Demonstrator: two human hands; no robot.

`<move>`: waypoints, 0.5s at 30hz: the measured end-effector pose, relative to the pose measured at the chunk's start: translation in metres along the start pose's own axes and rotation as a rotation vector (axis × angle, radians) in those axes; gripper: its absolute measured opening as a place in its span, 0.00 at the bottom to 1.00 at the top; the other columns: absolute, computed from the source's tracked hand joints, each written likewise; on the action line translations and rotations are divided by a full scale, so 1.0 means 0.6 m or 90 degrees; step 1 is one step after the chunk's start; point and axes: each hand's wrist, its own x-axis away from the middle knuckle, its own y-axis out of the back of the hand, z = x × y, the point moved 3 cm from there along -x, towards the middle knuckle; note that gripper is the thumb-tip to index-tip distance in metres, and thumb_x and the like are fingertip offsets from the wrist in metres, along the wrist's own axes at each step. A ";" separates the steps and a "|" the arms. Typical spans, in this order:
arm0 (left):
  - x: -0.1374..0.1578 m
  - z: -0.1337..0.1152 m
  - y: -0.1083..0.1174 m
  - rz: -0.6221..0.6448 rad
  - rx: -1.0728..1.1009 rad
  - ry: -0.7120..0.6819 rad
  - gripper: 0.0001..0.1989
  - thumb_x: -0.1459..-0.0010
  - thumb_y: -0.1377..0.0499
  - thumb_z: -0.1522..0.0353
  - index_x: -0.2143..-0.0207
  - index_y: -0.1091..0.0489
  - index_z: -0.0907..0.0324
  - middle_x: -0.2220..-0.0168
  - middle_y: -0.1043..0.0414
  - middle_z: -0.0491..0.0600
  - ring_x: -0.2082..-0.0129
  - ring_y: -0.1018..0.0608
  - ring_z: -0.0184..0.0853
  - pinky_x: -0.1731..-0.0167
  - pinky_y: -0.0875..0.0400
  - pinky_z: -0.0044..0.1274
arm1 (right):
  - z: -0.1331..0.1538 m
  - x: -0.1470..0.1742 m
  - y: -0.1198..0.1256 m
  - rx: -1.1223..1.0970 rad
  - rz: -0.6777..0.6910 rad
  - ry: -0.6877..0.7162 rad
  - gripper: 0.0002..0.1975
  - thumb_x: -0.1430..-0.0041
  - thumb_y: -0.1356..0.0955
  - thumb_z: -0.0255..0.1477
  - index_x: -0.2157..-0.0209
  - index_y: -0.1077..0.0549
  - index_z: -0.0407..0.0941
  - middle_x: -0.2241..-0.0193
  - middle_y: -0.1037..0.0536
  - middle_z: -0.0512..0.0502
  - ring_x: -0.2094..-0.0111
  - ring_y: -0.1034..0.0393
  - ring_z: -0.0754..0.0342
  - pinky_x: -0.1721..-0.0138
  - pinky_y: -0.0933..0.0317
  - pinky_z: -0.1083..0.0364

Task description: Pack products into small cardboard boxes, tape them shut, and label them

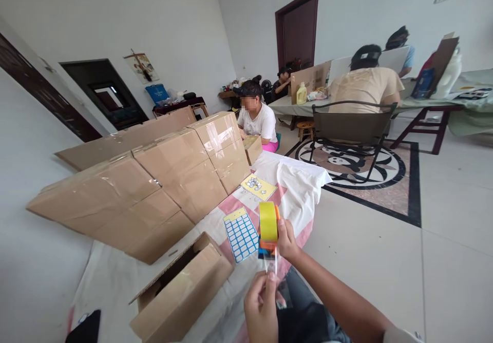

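In the head view my right hand (288, 237) is closed around the orange side of a tape dispenser (268, 244) that carries a yellow tape roll (268, 222). A strip of clear tape (270, 264) runs down from the dispenser. Its lower end is pinched between the thumb and fingers of my left hand (262, 304), just below the dispenser. Left of the dispenser, a sheet of blue-bordered labels (242, 236) lies on the cloth. Farther back, a yellow card (259, 187) bears small pale pieces, too small to make out.
An open cardboard box (185, 294) stands at front left. Behind it, a wall of taped cardboard boxes (181, 173) lines the table's far side. The cloth-covered table (304, 181) ends at my right. Across it sits a person (257, 119) in white; others sit at another table (283, 108).
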 end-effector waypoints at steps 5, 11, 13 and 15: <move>0.006 0.041 0.009 -0.007 -0.163 -0.036 0.25 0.35 0.47 0.50 0.72 0.25 0.59 0.80 0.30 0.45 0.81 0.28 0.32 0.76 0.35 0.23 | 0.018 0.011 0.015 -0.170 -0.235 -0.134 0.31 0.44 0.37 0.61 0.77 0.33 0.46 0.78 0.31 0.49 0.73 0.38 0.53 0.70 0.38 0.53; 0.019 0.052 0.024 -0.024 -0.513 -0.553 0.16 0.32 0.48 0.69 0.72 0.26 0.55 0.76 0.24 0.45 0.75 0.24 0.33 0.68 0.40 0.29 | 0.044 0.048 0.008 -0.472 0.005 -0.240 0.34 0.43 0.37 0.59 0.83 0.26 0.44 0.81 0.25 0.43 0.76 0.33 0.51 0.70 0.37 0.52; 0.034 0.055 0.016 -0.053 -0.568 -0.740 0.17 0.33 0.47 0.69 0.76 0.31 0.56 0.81 0.28 0.44 0.79 0.27 0.32 0.70 0.44 0.30 | 0.048 0.068 0.000 -0.543 0.156 -0.267 0.38 0.40 0.41 0.59 0.87 0.27 0.44 0.85 0.27 0.41 0.80 0.34 0.52 0.73 0.38 0.53; 0.045 0.061 0.012 -0.103 -0.580 -0.854 0.21 0.32 0.48 0.66 0.80 0.36 0.55 0.86 0.33 0.43 0.84 0.31 0.31 0.74 0.47 0.29 | 0.048 0.084 0.001 -0.604 0.204 -0.281 0.37 0.39 0.41 0.57 0.88 0.28 0.44 0.87 0.29 0.43 0.82 0.35 0.54 0.73 0.38 0.54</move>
